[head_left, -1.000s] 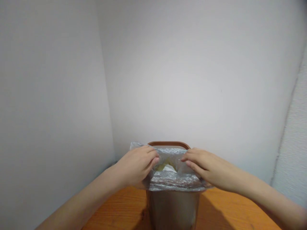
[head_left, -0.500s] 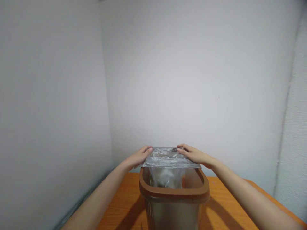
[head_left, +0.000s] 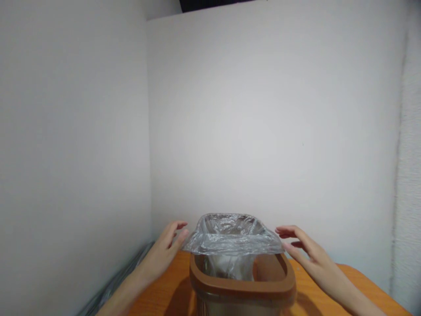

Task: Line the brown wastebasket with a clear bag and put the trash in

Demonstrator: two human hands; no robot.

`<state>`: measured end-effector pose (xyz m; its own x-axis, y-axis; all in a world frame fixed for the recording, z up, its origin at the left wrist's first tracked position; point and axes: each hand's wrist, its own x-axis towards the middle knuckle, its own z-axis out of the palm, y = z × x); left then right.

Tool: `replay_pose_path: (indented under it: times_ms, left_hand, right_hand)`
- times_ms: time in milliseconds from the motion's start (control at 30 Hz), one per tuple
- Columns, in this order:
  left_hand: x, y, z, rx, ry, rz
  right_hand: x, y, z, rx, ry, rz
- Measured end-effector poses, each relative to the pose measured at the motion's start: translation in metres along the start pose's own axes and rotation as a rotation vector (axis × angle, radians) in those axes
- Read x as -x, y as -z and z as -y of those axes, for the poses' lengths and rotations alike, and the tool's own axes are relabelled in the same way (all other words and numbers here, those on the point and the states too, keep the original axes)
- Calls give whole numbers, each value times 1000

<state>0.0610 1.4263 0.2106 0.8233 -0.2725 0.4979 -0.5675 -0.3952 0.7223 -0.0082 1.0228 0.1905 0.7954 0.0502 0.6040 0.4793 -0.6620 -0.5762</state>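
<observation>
A brown plastic trash bin (head_left: 243, 286) stands in front of me, its mouth facing up. A thin, clear grey trash bag (head_left: 235, 242) lies over the bin's far rim, and part of it hangs down inside. The bag's near edge stretches across the opening, leaving the near rim bare. Just off the bag's left corner is my left hand (head_left: 162, 251), thumb and fingers apart and holding nothing. On the other side, my right hand (head_left: 309, 250) is also open, its fingertips close to the bag's right corner; whether they touch it I cannot tell.
Under the bin is an orange-brown wooden table (head_left: 161, 292). White walls (head_left: 230, 109) meet in a corner behind and to the left. A greyish, folded plastic-looking material (head_left: 121, 276) lies along the left wall beside the table.
Both hands have let go of the bag's far edge and moved outward and down to its sides. The bag's top now stands spread over the far rim. The view has tilted up slightly.
</observation>
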Motion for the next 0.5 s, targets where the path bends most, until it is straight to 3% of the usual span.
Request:
replay_pose_path:
  times_ms: [133, 233, 367, 500]
  left_hand:
    - [11, 1, -55, -257, -295, 104]
    - [12, -6, -88, -437, -353, 135]
    - [6, -11, -99, -710, -394, 134]
    - [17, -9, -96, -858, -501, 19]
  right_hand:
    - [14, 5, 11, 269, 254, 0]
    - [14, 3, 19, 375, 318, 28]
    - [14, 3, 26, 408, 357, 33]
    - [25, 11, 37, 402, 433, -67]
